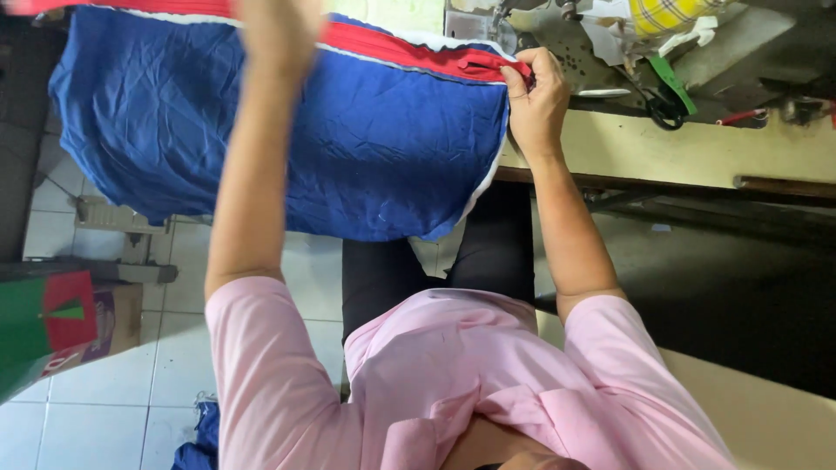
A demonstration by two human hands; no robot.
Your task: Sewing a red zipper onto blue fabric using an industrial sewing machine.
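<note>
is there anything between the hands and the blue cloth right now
Nothing visible. The right hand pinches the red edge band of the blue cloth directly, by the table. The left hand is raised at the cloth's top edge, blurred, so its grip is unclear, but nothing lies between them.

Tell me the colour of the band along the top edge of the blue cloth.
Red, with a thin white line beneath it, on the blue cloth; seen in the head view.

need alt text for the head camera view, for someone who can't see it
A person in a pink shirt holds up a crumpled blue fabric piece with a red and white edge, the right hand pinching its corner and the left hand raised at its top edge. A cluttered sewing table stands beyond, above a tiled floor.
</note>
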